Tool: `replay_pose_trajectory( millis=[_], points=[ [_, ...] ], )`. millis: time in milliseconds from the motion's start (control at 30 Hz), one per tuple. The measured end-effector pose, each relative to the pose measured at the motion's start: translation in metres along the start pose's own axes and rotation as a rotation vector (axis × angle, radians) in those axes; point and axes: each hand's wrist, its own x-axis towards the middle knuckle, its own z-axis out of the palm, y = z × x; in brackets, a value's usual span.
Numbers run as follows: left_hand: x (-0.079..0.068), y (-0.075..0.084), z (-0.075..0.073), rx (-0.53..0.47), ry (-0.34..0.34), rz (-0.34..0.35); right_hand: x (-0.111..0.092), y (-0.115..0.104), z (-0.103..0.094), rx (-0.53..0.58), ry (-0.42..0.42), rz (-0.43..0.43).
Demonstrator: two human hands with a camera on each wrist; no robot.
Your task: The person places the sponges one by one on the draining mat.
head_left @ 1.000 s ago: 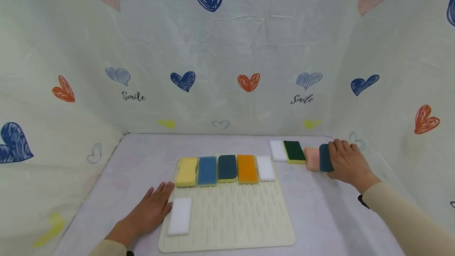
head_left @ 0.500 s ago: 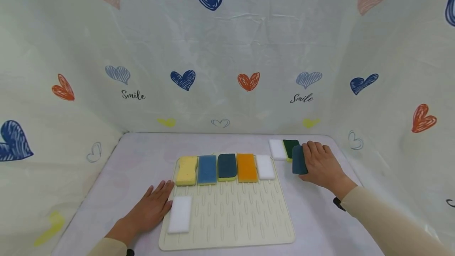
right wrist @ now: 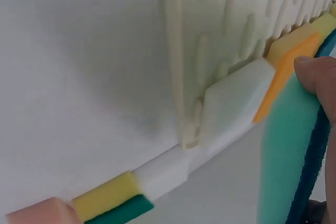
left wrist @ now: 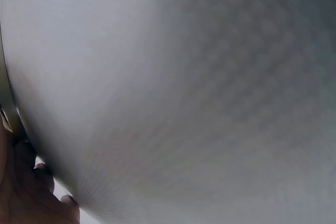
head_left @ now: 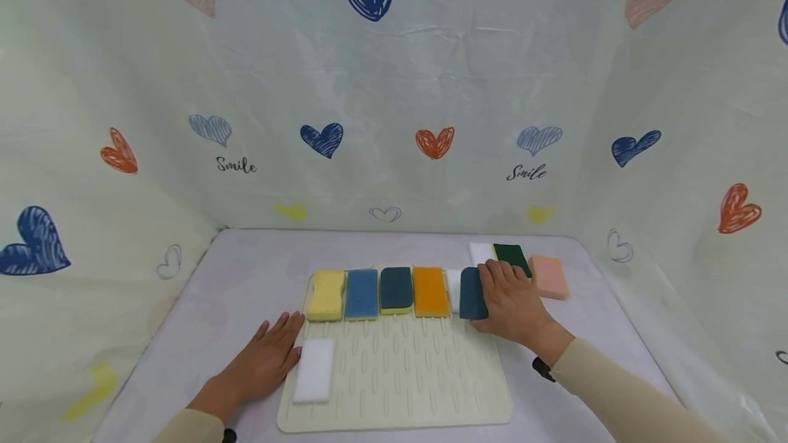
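Note:
My right hand (head_left: 511,303) grips a scrubbing sponge (head_left: 472,294) over the back right corner of the cream ridged mat (head_left: 418,388). In the right wrist view, the sponge (right wrist: 286,145) has pale teal foam and a dark blue scouring face, with the thumb against its edge. It partly covers the white sponge (head_left: 453,290) at the end of the mat's back row. Fingers spread, my left hand (head_left: 255,368) rests at the mat's left edge, its thumb at a white sponge (head_left: 314,370) lying on the front left of the mat.
Along the mat's back edge lie yellow (head_left: 327,296), blue (head_left: 361,294), dark blue (head_left: 397,288) and orange (head_left: 430,291) sponges. Behind the right hand are another white sponge (head_left: 480,252), a green-topped one (head_left: 512,256) and a pink one (head_left: 549,276). A heart-printed curtain (head_left: 382,176) surrounds the table.
My right hand has carried the dark blue-faced sponge leftward from beside the pink sponge to above the mat's back right corner. The left hand has stayed in place.

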Motion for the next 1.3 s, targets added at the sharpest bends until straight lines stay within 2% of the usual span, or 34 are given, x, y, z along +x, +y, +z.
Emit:
replay_pose_trajectory(
  millis=[233, 367, 600, 767, 1000, 1300],
  points=[
    [0.0, 0.0, 0.002, 0.017, -0.008, -0.008, 0.016, -0.043, -0.01, 0.115, -0.018, 0.003],
    [0.0, 0.0, 0.002, 0.023, -0.013, -0.017, 0.027, -0.076, -0.016, 0.189, -0.034, -0.031],
    [0.001, 0.0, 0.002, 0.024, -0.033, -0.03, 0.043, -0.131, -0.028, 0.221, -0.066, -0.095],
    [0.0, 0.001, 0.001, 0.015, -0.042, -0.04, 0.047, -0.162, -0.028, 0.245, -0.065, -0.148],
    [0.002, -0.001, 0.002, 0.013, -0.042, -0.033, 0.05, -0.188, -0.023, 0.304, -0.141, -0.171],
    [0.003, -0.002, 0.004, -0.003, -0.059, -0.047, 0.054, -0.199, -0.019, 0.314, -0.204, -0.17]
  ],
)
